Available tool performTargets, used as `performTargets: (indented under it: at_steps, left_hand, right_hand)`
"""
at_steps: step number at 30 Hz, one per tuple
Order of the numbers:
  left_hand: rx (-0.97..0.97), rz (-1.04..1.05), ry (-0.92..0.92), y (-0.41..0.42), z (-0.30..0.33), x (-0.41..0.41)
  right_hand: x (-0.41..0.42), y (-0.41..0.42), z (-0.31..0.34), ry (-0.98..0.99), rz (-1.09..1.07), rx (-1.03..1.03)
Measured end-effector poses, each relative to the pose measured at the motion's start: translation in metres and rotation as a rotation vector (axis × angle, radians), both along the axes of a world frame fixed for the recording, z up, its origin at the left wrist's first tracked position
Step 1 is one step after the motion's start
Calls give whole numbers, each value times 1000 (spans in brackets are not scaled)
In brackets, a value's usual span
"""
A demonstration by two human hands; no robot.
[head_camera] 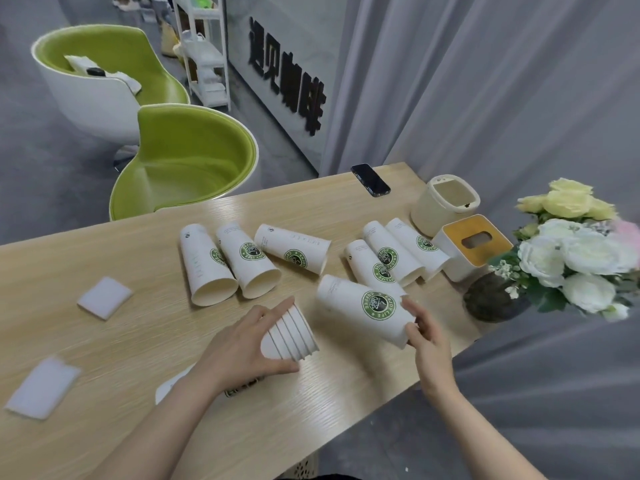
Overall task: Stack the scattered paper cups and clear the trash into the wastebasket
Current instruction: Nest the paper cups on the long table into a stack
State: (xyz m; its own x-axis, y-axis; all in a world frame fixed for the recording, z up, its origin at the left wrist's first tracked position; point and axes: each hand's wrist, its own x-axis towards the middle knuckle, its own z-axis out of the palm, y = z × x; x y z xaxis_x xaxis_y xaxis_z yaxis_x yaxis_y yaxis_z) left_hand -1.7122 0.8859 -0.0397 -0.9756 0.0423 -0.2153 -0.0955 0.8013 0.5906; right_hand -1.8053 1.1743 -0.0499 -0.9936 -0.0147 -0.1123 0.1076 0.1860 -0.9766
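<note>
White paper stack (291,336) gripped in left hand (242,344), mid-table | right hand (427,336) fingers pinch loose cup (365,311) by its rim near right edge | risk: crooked nesting jams; stack slips.

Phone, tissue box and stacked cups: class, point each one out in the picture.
phone (370,179), head view, middle of its dark screen
tissue box (450,252), head view, white side wall
stacked cups (294,332), head view, nested rims beside the left hand (242,344)
</note>
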Motion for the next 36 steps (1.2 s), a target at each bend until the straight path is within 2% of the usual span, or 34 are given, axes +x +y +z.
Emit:
performTargets:
  at_steps: [5,10,17,23,27,29,32,33,36]
  left_hand:
    - [12,-5,36,1,2,-5]
    - [6,-30,57,7,2,-7]
    - [-111,-150,88,17,-10,-4]
    - [-155,-117,130,30,-28,-11]
    - [-178,-91,97,38,-32,-24]
    - [-163,-71,64,38,-33,-31]
    - [-156,-35,54,35,-34,-36]
    - [-150,-22,52,34,-33,-37]
    - [-96,35,31,32,-30,-38]
  right_hand:
    - [-18,11,23,-38,115,-89]
    - [-28,2,36,-74,232,-76]
    - [5,-42,10,-217,394,-166]
    - [24,-73,-2,-230,465,-222]
    - [17,-73,-5,-251,486,-182]
    - [6,-65,-6,-231,350,-151]
    - [-16,-41,-17,-202,-105,-25]
    - [-24,-32,-23,-195,-181,23]
    - [-44,-20,-34,-218,-194,68]
